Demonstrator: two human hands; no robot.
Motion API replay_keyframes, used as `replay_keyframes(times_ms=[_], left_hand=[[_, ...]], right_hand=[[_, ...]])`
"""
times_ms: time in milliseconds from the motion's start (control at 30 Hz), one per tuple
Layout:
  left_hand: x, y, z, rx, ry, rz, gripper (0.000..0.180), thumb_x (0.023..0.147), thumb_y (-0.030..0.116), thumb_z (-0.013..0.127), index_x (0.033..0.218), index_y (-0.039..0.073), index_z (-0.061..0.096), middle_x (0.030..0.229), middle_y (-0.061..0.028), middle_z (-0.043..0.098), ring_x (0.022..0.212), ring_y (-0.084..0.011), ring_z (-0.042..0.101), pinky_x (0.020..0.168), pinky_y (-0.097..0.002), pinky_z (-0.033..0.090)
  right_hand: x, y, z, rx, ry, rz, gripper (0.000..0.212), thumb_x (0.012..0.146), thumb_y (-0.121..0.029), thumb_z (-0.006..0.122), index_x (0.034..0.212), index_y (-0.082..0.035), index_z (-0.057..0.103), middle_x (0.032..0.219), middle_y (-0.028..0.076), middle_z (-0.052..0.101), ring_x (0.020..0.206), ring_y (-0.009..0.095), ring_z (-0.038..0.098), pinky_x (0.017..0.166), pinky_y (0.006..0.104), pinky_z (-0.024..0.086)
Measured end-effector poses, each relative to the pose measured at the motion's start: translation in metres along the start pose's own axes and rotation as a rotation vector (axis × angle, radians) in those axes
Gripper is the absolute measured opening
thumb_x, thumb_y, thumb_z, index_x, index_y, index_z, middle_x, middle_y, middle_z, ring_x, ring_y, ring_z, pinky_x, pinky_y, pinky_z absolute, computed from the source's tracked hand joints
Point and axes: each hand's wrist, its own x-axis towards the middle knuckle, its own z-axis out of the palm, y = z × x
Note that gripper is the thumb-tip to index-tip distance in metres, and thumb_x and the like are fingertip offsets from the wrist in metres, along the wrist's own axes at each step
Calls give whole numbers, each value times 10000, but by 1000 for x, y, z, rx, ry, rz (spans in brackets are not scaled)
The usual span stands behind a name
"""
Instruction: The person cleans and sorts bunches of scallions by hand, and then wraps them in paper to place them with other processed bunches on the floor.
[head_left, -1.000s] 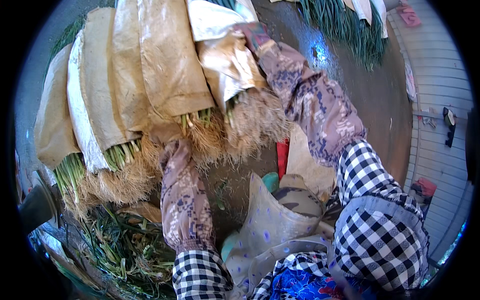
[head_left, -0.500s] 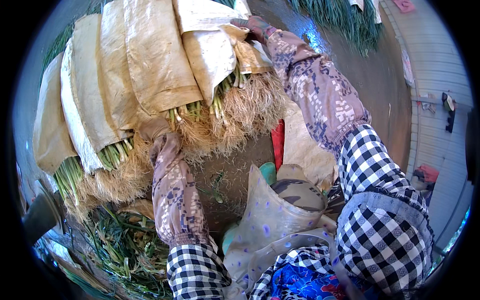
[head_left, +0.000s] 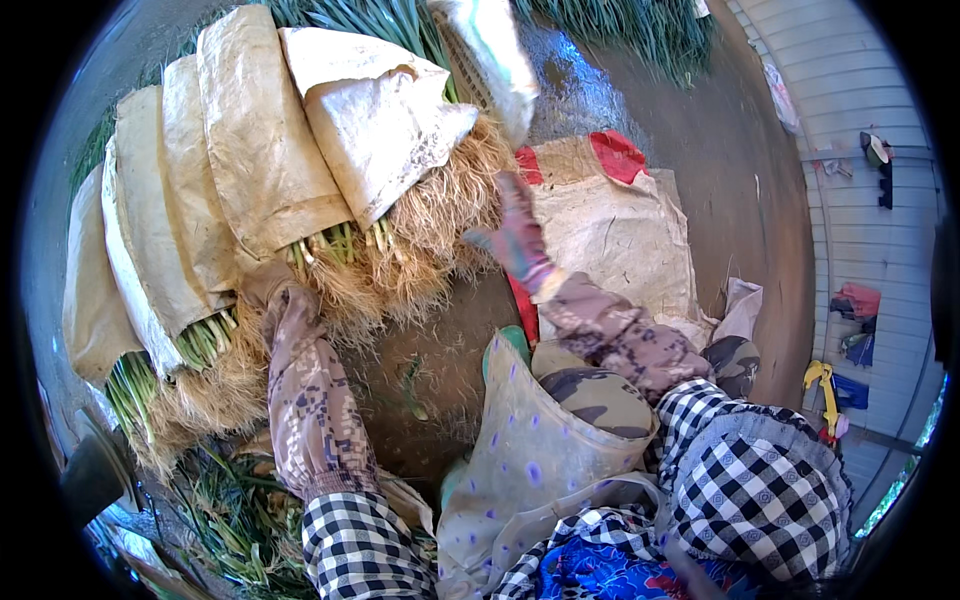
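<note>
Bundles of green onions lie side by side, their pale stringy roots toward me and their green leaves away. Yellowed woven sacks cover most of the stalks, and a whiter sack lies over the rightmost bundle. Gloved, my left hand is at the lower edge of a sack, against the roots; its fingers are hidden there. My right hand, also gloved and slightly blurred, is just right of the root ends, thumb and fingers apart, holding nothing.
A flat beige sack with red corners lies on the wet floor right of the bundles. Loose green leaf trimmings are heaped at lower left. My spotted plastic apron and camouflage-covered knee are close in front. More green onions lie far off.
My right hand has let go of the sack over the rightmost bundle and come down toward me, opening. The sack's corner has shifted. My left hand stays by the roots as the view shifts.
</note>
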Motion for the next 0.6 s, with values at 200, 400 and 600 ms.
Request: replay_keyframes(times_ms=[200,400,600], left_hand=[[-8,2,-20,-40,-24,0,394,893,209,415,1265,101,339,1178,-125,463,995,-201,512,785,-310,442],[-24,2,-25,-78,-37,-14,402,893,210,418,1270,105,330,1188,-124,455,1003,-200,507,788,-311,441],[34,-7,29,-115,-204,-42,410,892,211,420,1276,108,321,1199,-123,446,1011,-198,503,791,-312,439]], right_hand=[[42,-42,41,-394,-364,312,558,724,-179,649,1169,23,377,1183,213,393,1034,297,466,865,348,430],[30,-61,16,58,-133,-137,321,757,-130,583,1023,5,464,836,117,526,736,209,531,640,335,485],[-12,92,47,-630,-234,-481,424,775,-258,579,1110,-50,423,1039,178,510,851,288,554,705,339,485]])
